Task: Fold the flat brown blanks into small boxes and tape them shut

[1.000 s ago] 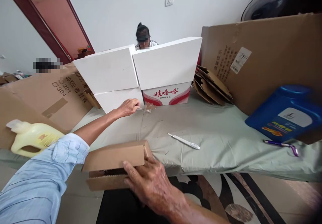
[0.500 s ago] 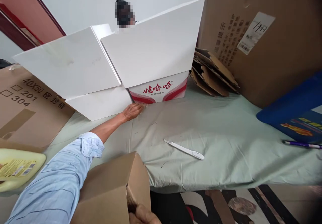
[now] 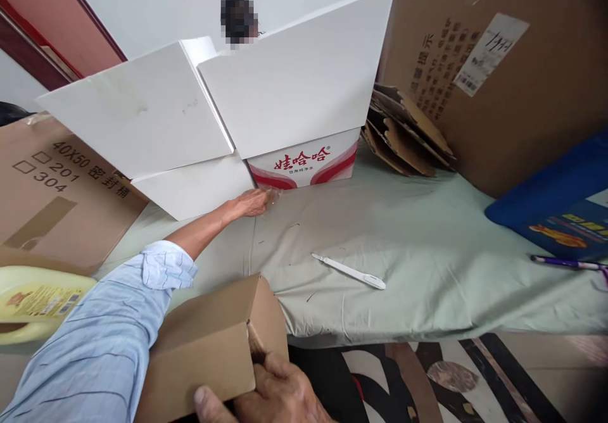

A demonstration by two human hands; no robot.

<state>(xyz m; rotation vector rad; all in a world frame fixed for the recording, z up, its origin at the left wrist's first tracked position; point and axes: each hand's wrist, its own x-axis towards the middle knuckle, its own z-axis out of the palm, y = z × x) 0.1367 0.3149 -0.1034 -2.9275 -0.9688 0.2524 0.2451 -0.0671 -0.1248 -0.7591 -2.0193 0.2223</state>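
Observation:
My left hand (image 3: 251, 202) reaches far across the pale green cloth to the foot of the white carton (image 3: 304, 160) with red print. Its fingers are pinched on a piece of clear crinkled plastic (image 3: 272, 195) lying there. My right hand (image 3: 266, 397) grips the open end of a small brown cardboard box (image 3: 209, 340) held low at the table's near edge, thumb on its side.
A white pen-like cutter (image 3: 349, 271) lies mid-cloth. A yellow jug (image 3: 33, 306) is at the left, a blue container (image 3: 560, 211) and purple razor (image 3: 565, 262) at the right. Large brown cartons and folded cardboard (image 3: 403, 132) stand behind. Another person sits beyond the white flaps.
The view tipped down and closer. My left hand stays at the plastic by the white carton. The small brown box turned and rose slightly; my right hand now shows on its end.

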